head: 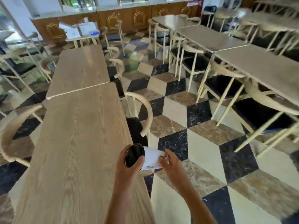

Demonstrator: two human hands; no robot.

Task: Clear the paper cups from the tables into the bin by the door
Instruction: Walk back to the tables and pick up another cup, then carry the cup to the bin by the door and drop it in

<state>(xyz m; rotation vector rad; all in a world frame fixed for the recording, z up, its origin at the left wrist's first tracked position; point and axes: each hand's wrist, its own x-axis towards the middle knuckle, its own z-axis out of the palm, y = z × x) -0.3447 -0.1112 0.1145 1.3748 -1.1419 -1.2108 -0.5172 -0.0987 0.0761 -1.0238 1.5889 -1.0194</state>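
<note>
A white paper cup (152,156) with a black lid (135,156) lies on its side between my two hands, just off the right edge of the long wooden table (77,143). My left hand (127,165) wraps its fingers around the lid end. My right hand (169,164) grips the cup's bottom end. The cup is in the air, above the floor beside the table. No bin shows in the view.
A curved-back cream chair (142,113) stands tucked at the table's right side, just beyond the cup. More tables (267,70) and chairs line the right side. A checkered tile aisle (178,102) runs between the rows toward a wooden counter (123,18).
</note>
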